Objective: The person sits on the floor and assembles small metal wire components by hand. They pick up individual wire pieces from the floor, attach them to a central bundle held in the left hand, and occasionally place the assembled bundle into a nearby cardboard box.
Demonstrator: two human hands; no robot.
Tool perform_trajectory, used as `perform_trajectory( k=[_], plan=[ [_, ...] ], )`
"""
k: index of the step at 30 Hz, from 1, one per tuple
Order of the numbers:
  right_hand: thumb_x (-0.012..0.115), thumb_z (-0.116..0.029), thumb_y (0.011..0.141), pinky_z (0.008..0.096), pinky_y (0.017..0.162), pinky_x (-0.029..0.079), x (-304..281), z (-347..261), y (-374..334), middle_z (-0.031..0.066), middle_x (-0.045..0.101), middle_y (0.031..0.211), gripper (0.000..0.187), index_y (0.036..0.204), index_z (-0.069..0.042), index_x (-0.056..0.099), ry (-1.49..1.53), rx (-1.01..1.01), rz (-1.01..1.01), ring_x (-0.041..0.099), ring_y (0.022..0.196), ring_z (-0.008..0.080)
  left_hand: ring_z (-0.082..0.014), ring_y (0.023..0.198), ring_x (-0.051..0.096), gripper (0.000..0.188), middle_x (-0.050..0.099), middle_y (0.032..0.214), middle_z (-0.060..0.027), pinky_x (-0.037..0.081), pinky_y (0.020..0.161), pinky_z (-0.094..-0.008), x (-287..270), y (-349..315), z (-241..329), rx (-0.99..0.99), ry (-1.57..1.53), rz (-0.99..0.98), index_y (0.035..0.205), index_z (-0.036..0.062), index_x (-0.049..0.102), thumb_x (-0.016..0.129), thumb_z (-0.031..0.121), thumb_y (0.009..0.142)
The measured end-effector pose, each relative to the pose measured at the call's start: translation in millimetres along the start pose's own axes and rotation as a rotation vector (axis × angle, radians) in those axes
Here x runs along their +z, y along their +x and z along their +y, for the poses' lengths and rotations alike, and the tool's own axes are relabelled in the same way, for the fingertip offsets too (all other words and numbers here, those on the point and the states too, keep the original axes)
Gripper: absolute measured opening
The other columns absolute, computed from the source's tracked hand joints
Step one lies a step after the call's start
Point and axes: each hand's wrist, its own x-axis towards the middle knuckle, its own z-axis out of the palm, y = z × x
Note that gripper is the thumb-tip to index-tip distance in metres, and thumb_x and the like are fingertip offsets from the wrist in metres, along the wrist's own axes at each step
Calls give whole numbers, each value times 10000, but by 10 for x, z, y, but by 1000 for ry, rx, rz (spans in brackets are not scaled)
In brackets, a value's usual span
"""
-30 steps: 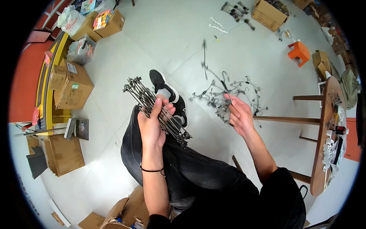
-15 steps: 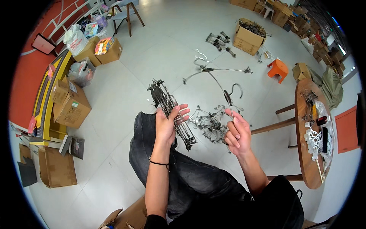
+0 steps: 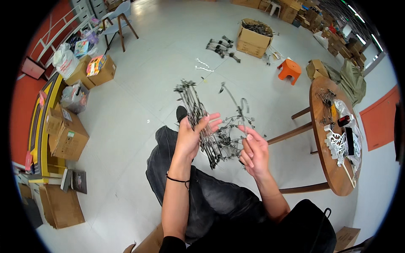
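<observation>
My left hand (image 3: pixel 189 135) grips a bundle of thin metal clip hangers (image 3: pixel 195 103), dark clips clustered at both ends. Its thumb lies across the wires and the fingers stick out past them. To the right, my right hand (image 3: pixel 256 155) pinches a single metal hanger (image 3: pixel 240 110) between thumb and forefinger. That hanger stands tilted, with its hook up, and is blurred by motion. Below and between the hands, a tangled pile of similar hangers (image 3: pixel 230 141) lies on the floor, partly hidden by both hands.
Farther off are bundled hangers (image 3: pixel 221 47), a cardboard box full of hangers (image 3: pixel 254 42) and an orange stool (image 3: pixel 289 71). A round wooden table (image 3: pixel 320 147) with white hangers stands right. Cartons (image 3: pixel 71 137) line the left. My legs (image 3: pixel 211 189) are below my hands.
The view has shifted, so the room sits farther left. A second hanger seen in the air beyond my right hand no longer shows there. Both hands keep their hold.
</observation>
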Motion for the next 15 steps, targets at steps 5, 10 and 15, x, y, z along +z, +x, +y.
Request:
perform_trajectory(
  k=[5,10,15],
  plan=[
    [491,-136,1056,219,426,336,-131,185,158,-4,525,641,352,1367,-14,601,-461,-101,121,411,438,53,-300,1129,681,272,675,1228,-220,579,948,-404,404,159,-213,-98,-24,-210,1185,-36,570,643,141,992],
    [577,-65,969,345,628,476,-298,81,158,135,631,832,325,1277,16,635,-1021,-484,159,594,668,239,-293,1143,675,290,678,1214,-230,569,947,-396,550,343,-487,-98,18,-186,1210,-45,569,657,101,976],
    [576,-14,935,375,654,484,-478,-263,89,162,602,826,305,1228,16,655,-1116,-552,219,607,727,313,-282,1178,652,384,661,1254,-215,561,952,-379,886,461,-742,-251,-33,-204,1301,-58,541,663,34,949]
  ],
)
